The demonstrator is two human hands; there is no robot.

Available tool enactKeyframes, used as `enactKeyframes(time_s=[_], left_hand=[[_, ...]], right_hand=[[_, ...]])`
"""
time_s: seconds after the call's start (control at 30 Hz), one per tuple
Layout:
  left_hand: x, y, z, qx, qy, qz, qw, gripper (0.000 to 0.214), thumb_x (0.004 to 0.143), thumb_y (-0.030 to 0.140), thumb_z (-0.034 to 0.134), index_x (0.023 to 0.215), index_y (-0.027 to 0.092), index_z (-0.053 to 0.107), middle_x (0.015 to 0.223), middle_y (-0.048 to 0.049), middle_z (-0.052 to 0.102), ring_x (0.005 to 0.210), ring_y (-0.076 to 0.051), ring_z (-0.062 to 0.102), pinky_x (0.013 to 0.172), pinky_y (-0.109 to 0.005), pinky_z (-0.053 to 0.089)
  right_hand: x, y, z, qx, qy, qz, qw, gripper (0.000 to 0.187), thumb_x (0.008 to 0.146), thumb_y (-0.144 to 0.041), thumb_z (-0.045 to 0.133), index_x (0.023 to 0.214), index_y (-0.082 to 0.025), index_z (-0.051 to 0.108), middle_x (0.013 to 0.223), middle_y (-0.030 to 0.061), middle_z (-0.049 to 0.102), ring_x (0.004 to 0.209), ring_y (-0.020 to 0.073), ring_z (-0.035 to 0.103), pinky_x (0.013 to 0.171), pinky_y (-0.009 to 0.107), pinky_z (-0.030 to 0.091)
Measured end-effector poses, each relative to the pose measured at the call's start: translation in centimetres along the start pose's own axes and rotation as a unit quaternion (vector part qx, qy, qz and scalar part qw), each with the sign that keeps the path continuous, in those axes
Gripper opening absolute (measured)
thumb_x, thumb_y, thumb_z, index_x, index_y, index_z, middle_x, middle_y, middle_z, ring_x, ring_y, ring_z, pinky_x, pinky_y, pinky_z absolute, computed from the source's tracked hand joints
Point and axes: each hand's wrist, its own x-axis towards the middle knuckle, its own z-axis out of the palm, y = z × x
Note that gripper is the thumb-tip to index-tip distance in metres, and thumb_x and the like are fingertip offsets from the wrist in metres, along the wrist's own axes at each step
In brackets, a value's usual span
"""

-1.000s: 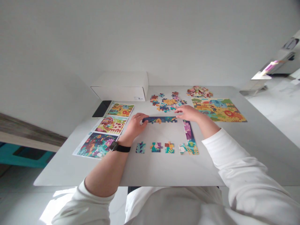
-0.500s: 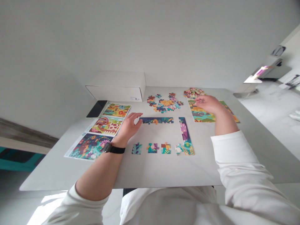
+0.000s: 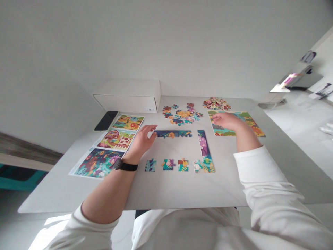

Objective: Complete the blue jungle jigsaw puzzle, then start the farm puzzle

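My left hand rests at the left end of a dark blue joined strip of puzzle pieces, its thumb and fingers apart. My right hand hovers over the left part of an assembled animal puzzle. Its fingers are loosely bent, with no piece visible in them. A joined column of pieces runs down to a bottom right corner section. Left of that corner lie three separate pieces: a leafy one, one with a pink shape and one with a yellow plant.
Loose pieces lie spread behind the strip, and another pile lies at the back right. A picture sheet and a black phone lie on the left. Against the wall stands a white box.
My right hand has moved slightly toward me and to the left, lower over the animal puzzle. My left hand stays by the strip. The puzzle pieces keep their arrangement.
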Motion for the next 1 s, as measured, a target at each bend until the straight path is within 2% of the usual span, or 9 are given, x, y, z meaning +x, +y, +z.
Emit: enactKeyframes(time_s=[0.13, 0.27, 0.47, 0.83, 1.0], left_hand=[[0.1, -0.1, 0.1, 0.0, 0.013, -0.006, 1.0, 0.042, 0.098, 0.028, 0.057, 0.138, 0.022, 0.069, 0.125, -0.0091, 0.076, 0.108, -0.023, 0.074, 0.1, -0.039, 0.061], [0.0, 0.0, 0.1, -0.009, 0.015, 0.002, 1.0, 0.044, 0.098, 0.026, 0.056, 0.141, 0.022, 0.066, 0.125, -0.0091, 0.076, 0.109, -0.022, 0.074, 0.103, -0.04, 0.06], [-0.2, 0.4, 0.1, -0.013, -0.003, -0.006, 1.0, 0.042, 0.099, 0.024, 0.058, 0.14, 0.021, 0.066, 0.125, -0.0091, 0.075, 0.108, -0.021, 0.075, 0.101, -0.037, 0.06], [-0.2, 0.7, 0.0, -0.014, -0.011, -0.021, 1.0, 0.04, 0.099, 0.023, 0.059, 0.138, 0.022, 0.067, 0.125, -0.0083, 0.076, 0.107, -0.021, 0.074, 0.099, -0.036, 0.06], [-0.2, 0.4, 0.1, -0.011, -0.017, -0.025, 0.999, 0.041, 0.099, 0.024, 0.059, 0.138, 0.022, 0.068, 0.123, -0.0078, 0.076, 0.107, -0.021, 0.074, 0.101, -0.037, 0.06]], right_hand=[[0.2, -1.5, 2.1, -0.005, -0.012, -0.024, 1.0, 0.033, 0.096, -0.03, 0.075, 0.128, -0.024, 0.08, 0.117, 0.009, 0.086, 0.103, 0.0249, 0.082, 0.092, 0.033, 0.063], [-0.1, -3.9, 4.2, -0.023, -0.027, -0.093, 0.995, 0.031, 0.097, -0.031, 0.076, 0.127, -0.026, 0.081, 0.127, 0.0084, 0.083, 0.112, 0.0247, 0.079, 0.101, 0.034, 0.061], [0.1, -6.5, 6.8, -0.051, 0.017, -0.192, 0.98, 0.028, 0.098, -0.029, 0.074, 0.124, -0.023, 0.081, 0.136, 0.0134, 0.076, 0.129, 0.0288, 0.07, 0.115, 0.042, 0.054], [3.1, -8.4, 8.4, -0.049, 0.03, -0.248, 0.967, 0.029, 0.101, -0.021, 0.065, 0.123, -0.023, 0.083, 0.139, 0.0116, 0.077, 0.139, 0.0269, 0.067, 0.122, 0.043, 0.049], [4.1, -9.4, 9.8, -0.079, 0.028, -0.259, 0.962, 0.035, 0.103, -0.027, 0.065, 0.134, -0.024, 0.081, 0.155, 0.012, 0.068, 0.144, 0.0293, 0.063, 0.126, 0.048, 0.045]])
